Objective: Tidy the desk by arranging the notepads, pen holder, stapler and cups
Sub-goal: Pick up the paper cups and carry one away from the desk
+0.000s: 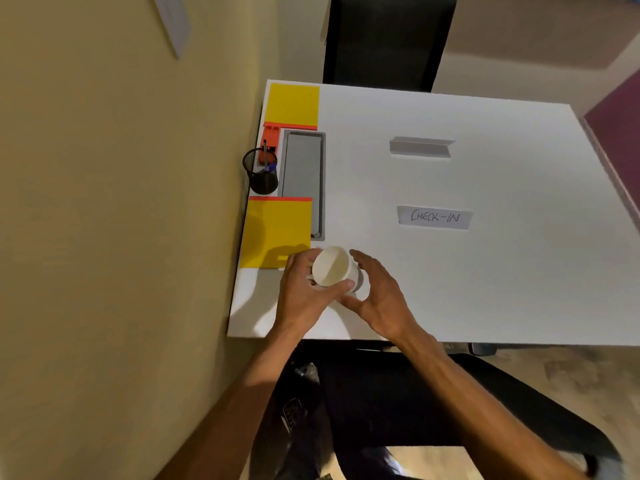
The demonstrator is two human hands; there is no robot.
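A white paper cup (pixel 331 267) is tilted near the desk's front left, its mouth facing me. My left hand (pixel 304 296) grips it from the left, thumb across its lower rim. My right hand (pixel 377 296) is cupped beside it on the right, fingers apart, touching or nearly touching its side. A second cup seems nested around the first; I cannot tell for sure. Two yellow notepads lie along the left edge, one near (pixel 275 230) and one far (pixel 293 105). Between them stand a black mesh pen holder (pixel 262 174) with pens and an orange stapler (pixel 270 138).
A white desk (pixel 502 278) stands against a beige wall on the left. A grey cable tray (pixel 303 174) is set into it beside the pen holder. Two folded paper signs stand mid-desk, one (pixel 434 217) reading CHECK-IN, the other (pixel 420 147) behind it. A dark chair (pixel 384 39) is beyond the far edge.
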